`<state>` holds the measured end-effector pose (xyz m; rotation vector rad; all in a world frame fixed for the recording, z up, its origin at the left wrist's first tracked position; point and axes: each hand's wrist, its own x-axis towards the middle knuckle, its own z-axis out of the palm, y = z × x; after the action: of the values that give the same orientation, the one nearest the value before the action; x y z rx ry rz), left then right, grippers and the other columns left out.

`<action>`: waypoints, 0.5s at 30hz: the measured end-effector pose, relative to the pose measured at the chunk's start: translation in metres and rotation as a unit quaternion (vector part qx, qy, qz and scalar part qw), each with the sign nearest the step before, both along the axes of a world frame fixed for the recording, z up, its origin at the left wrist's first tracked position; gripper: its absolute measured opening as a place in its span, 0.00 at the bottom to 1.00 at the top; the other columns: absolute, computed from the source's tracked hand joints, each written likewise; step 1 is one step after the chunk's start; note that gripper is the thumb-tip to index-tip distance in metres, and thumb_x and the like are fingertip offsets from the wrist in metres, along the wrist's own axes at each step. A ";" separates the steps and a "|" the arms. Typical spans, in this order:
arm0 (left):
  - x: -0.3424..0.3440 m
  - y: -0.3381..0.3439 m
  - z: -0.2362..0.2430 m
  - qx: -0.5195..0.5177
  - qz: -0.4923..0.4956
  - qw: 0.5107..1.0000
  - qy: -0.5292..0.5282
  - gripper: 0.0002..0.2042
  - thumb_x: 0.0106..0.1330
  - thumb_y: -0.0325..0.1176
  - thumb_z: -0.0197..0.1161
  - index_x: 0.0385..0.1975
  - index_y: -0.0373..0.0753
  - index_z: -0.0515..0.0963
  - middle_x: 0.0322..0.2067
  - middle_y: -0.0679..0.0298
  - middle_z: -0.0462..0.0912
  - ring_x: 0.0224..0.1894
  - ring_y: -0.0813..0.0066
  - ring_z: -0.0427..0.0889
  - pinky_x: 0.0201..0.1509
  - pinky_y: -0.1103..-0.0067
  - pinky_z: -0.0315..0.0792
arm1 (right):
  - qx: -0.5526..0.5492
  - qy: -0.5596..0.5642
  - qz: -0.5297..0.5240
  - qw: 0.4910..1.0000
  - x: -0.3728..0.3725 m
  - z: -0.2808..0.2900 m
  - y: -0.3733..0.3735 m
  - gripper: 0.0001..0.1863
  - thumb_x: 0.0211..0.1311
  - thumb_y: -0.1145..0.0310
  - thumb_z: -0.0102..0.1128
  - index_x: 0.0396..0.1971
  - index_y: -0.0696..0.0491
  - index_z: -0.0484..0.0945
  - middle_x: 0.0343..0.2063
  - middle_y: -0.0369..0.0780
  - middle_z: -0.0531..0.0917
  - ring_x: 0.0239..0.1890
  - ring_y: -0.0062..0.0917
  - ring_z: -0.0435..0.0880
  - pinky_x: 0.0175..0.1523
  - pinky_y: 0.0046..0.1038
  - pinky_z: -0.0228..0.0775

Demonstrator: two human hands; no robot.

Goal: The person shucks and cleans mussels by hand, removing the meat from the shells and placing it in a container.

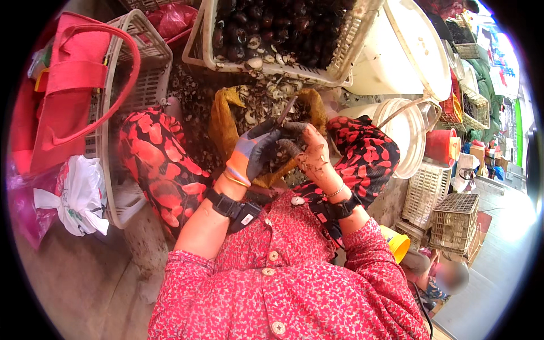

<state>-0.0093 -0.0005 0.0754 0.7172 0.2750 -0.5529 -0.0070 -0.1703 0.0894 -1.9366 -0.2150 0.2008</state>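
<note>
My left hand (pixel 255 152), in a dark glove with an orange and blue-grey cuff, is closed on a narrow knife (pixel 287 109). The blade slants up and away from the gloved fingers. Bare and smeared with dark bits, my right hand (pixel 315 153) curls its fingers against the glove; whatever lies within them is hidden. Below both hands an orange-yellow bag (pixel 222 122) gapes between my knees, with pale and dark peelings (pixel 252 116) in and around it. A plastic crate (pixel 340 71) ahead holds dark, glossy round water chestnuts (pixel 266 22).
On the left are another crate (pixel 116 190), a red bag (pixel 76 85) and a white plastic bag (pixel 79 198). White buckets (pixel 405 136) stand at right, beyond my knee. Farther right are a red bucket (pixel 439 148), stacked crates (pixel 453 221), a yellow container (pixel 398 246) and another person (pixel 419 266).
</note>
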 end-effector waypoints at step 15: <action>0.010 0.007 -0.034 0.131 0.058 0.986 -0.084 0.13 0.62 0.29 0.59 0.46 0.33 0.76 0.37 0.65 0.81 0.39 0.81 0.78 0.42 0.82 0.73 | 0.037 0.132 -0.062 0.989 0.000 0.050 -0.008 0.20 0.46 0.75 0.70 0.42 0.58 0.78 0.36 0.36 0.82 0.37 0.16 0.79 0.45 0.20 0.72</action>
<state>0.0012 0.0060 0.0416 0.9900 0.2329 -0.3460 -0.0073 -0.1779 0.1389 -1.8213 0.0721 0.3581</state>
